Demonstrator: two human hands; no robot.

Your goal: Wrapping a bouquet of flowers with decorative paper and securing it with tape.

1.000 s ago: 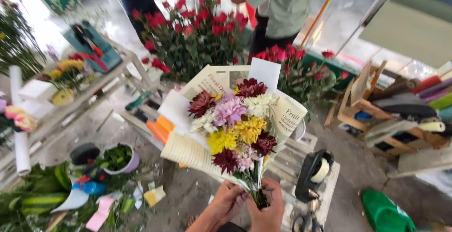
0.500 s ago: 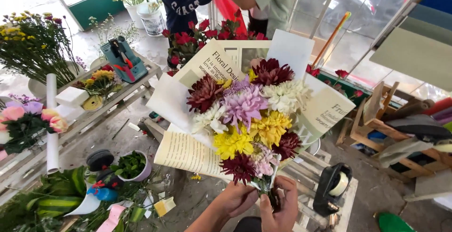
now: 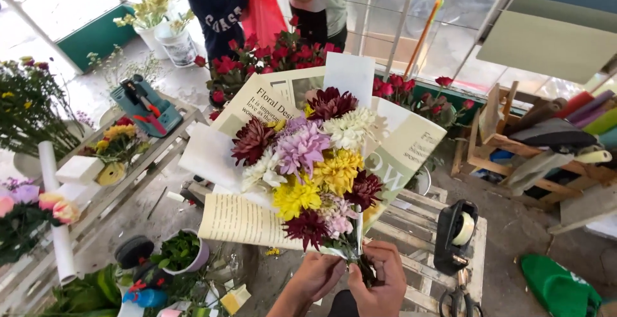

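A bouquet [image 3: 308, 163] of dark red, pink, white and yellow chrysanthemums is held upright in front of me. Cream printed wrapping paper [image 3: 247, 220] fans out around it. My left hand [image 3: 316, 275] grips the paper and stems at the base from the left. My right hand [image 3: 380, 278] closes on the stems from the right. The stem ends are hidden between my hands.
A black tape dispenser [image 3: 455, 235] and scissors [image 3: 457, 296] sit on a pale wooden slatted table [image 3: 411, 220]. Red roses [image 3: 257, 60] stand behind, with two people [image 3: 276, 2] beyond them. A side bench [image 3: 103, 188] holds flowers, a white paper roll [image 3: 54, 208] and a teal tool tray [image 3: 141, 105]. Rolled papers [image 3: 565, 130] lie at right.
The bouquet has risen and come closer to the camera, filling more of the view. Both hands kept their hold on the base. The view tilted upward.
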